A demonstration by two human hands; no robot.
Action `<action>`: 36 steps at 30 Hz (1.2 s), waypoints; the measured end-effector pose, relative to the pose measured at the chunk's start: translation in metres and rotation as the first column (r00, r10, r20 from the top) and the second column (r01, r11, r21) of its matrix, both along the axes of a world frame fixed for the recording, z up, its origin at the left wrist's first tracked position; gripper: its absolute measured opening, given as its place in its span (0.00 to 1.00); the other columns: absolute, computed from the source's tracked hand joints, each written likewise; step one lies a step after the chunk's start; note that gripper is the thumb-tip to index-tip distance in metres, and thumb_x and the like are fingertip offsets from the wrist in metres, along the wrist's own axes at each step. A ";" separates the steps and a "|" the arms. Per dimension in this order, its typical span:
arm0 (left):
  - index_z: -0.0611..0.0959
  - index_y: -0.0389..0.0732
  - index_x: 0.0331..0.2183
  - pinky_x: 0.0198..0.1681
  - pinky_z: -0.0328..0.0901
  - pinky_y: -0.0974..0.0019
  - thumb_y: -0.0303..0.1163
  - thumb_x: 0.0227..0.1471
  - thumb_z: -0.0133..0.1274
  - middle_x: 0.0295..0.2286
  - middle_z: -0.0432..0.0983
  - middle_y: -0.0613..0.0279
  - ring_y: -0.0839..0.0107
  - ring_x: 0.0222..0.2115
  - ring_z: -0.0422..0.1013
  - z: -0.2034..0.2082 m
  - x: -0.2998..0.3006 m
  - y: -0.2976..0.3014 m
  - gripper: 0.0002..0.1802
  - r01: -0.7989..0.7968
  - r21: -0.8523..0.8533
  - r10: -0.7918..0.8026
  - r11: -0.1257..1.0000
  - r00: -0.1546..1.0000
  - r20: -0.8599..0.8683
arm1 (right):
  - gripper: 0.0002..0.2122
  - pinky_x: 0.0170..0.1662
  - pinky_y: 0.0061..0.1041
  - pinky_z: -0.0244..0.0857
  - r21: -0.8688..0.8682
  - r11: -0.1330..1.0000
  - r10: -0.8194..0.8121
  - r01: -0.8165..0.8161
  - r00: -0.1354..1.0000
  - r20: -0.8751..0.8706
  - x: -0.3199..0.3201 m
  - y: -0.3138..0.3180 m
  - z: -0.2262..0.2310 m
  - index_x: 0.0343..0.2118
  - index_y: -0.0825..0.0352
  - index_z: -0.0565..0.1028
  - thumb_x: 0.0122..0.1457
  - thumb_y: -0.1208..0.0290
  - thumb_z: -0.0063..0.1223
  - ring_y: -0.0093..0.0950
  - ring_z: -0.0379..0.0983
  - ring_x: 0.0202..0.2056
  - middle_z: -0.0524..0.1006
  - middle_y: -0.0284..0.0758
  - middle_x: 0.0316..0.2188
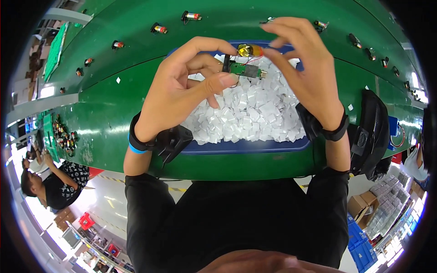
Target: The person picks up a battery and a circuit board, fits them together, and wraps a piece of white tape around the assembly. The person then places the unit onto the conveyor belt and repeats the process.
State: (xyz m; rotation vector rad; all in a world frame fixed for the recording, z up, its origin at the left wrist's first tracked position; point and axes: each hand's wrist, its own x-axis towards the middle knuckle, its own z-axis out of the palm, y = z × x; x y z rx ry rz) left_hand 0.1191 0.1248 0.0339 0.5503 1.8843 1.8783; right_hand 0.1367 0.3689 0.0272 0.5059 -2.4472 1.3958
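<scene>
My left hand (175,88) is closed on a small electronic assembly above the tray. The assembly has a green circuit board (246,69) with a grey patch and a metal plug end, plus an upright black piece (226,63). Beyond the board, joined by thin red wires, lies a yellow-and-orange wrapped battery cell (250,50). My left index fingertip meets its left end. My right hand (312,68) is at the cell's other end, thumb tip against or very close to it, index finger raised and apart. Beneath both hands, white paper-like squares (255,111) fill a blue tray (246,148).
Similar assemblies (159,28) stand spaced along the green bench's (104,102) far part, and more (63,136) are heaped at left. A black bag-like item (371,132) sits right of the tray. Another person (54,182) works at left. Cartons (363,204) and blue crates (362,243) stand lower right.
</scene>
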 end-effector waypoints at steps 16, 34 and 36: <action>0.81 0.35 0.42 0.31 0.73 0.75 0.27 0.48 0.69 0.29 0.83 0.60 0.76 0.27 0.79 -0.003 0.004 0.004 0.19 -0.068 -0.226 0.010 0.972 0.969 -0.246 | 0.19 0.43 0.25 0.73 0.153 0.949 0.276 -0.277 0.961 0.028 0.010 0.002 0.008 0.50 0.68 0.76 0.53 0.85 0.59 0.30 0.76 0.43 0.77 0.36 0.39; 0.75 0.32 0.47 0.30 0.76 0.69 0.23 0.58 0.53 0.28 0.74 0.63 0.73 0.33 0.77 -0.004 0.001 0.005 0.14 -0.039 0.176 -0.017 0.984 0.953 0.304 | 0.14 0.35 0.24 0.76 0.316 0.936 0.282 -0.155 0.867 -0.410 0.018 -0.015 0.008 0.34 0.69 0.80 0.42 0.83 0.69 0.36 0.79 0.40 0.83 0.37 0.33; 0.76 0.32 0.47 0.30 0.76 0.69 0.23 0.58 0.53 0.28 0.74 0.63 0.73 0.33 0.76 -0.003 0.000 0.003 0.14 0.010 0.126 -0.046 0.992 0.957 0.288 | 0.14 0.35 0.24 0.76 0.307 0.942 0.262 -0.133 0.864 -0.430 0.018 -0.016 0.006 0.34 0.69 0.81 0.41 0.83 0.69 0.35 0.80 0.40 0.83 0.37 0.33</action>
